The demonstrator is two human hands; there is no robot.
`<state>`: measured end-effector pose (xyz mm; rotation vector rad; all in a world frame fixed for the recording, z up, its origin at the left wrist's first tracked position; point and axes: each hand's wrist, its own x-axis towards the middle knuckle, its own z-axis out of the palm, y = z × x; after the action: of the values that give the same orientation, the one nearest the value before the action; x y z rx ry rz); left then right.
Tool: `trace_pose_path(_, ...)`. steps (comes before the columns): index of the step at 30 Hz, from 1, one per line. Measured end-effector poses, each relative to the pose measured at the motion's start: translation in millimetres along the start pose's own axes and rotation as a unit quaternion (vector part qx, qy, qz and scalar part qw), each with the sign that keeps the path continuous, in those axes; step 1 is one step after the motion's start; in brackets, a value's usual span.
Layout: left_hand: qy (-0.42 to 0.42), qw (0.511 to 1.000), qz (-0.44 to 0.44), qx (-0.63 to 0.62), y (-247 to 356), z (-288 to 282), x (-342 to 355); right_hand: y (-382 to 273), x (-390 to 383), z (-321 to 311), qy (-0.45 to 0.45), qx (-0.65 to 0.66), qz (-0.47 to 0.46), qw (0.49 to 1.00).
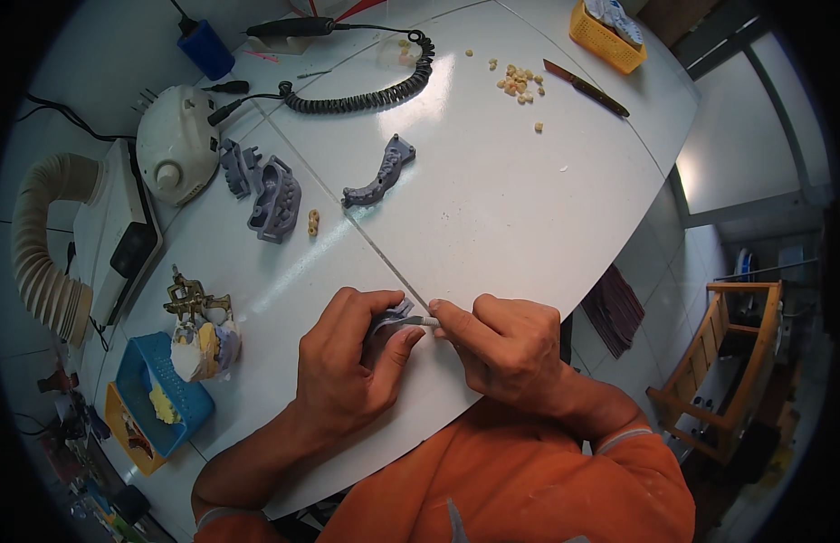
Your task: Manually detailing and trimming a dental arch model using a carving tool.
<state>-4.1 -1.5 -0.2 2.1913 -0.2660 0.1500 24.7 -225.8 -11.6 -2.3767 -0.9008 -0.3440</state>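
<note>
Close to the table's near edge, my left hand (pixel 348 357) is closed around a grey dental model piece (pixel 397 310), mostly covered by the fingers. My right hand (pixel 510 353) grips a slim tool with a pale handle and a narrow metal blade (pixel 411 320). Its tip reaches the grey piece, beside my left thumb. Farther up the table lies a curved grey dental arch (pixel 381 174). To its left are a grey dental model (pixel 275 201) and a smaller grey model part (pixel 239 168), with a small tan toothlike piece (pixel 313 223) beside them.
At left stand a white control unit (pixel 177 149), a ribbed hose (pixel 47 231), a brass articulator with a plaster model (pixel 198 344) and a blue basket (pixel 153 398). A coiled cord (pixel 366 101), several pale tooth-like pieces (pixel 518 83), a knife (pixel 587 88) and a yellow basket (pixel 606 41) lie farther back.
</note>
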Motion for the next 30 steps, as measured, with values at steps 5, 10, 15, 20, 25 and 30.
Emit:
trace_pose_path(5,-0.012,1.000,-0.003,0.007,0.7,-2.7,1.8,-0.1,0.2,-0.4,-0.004,-0.002,0.000,1.000)
trace_pose_path(10,-0.007,1.000,-0.006,0.001,0.8,-2.7,1.8,0.4,0.2,0.4,-0.003,-0.004,-0.004,1.000)
trace_pose_path(15,0.004,1.000,-0.009,-0.016,-1.7,-0.6,0.3,0.0,0.5,-0.1,-0.005,0.001,-0.004,1.000)
trace_pose_path(20,0.008,1.000,-0.007,-0.012,-0.3,-1.5,1.3,0.1,0.0,0.2,-0.004,-0.001,-0.007,1.000)
trace_pose_path(25,0.004,1.000,-0.004,0.000,0.5,-3.0,2.5,-0.4,0.5,0.3,-0.004,-0.001,-0.005,1.000)
trace_pose_path(30,0.011,1.000,-0.001,-0.001,-0.6,-2.7,1.8,-1.4,0.0,0.3,-0.004,-0.004,-0.002,1.000)
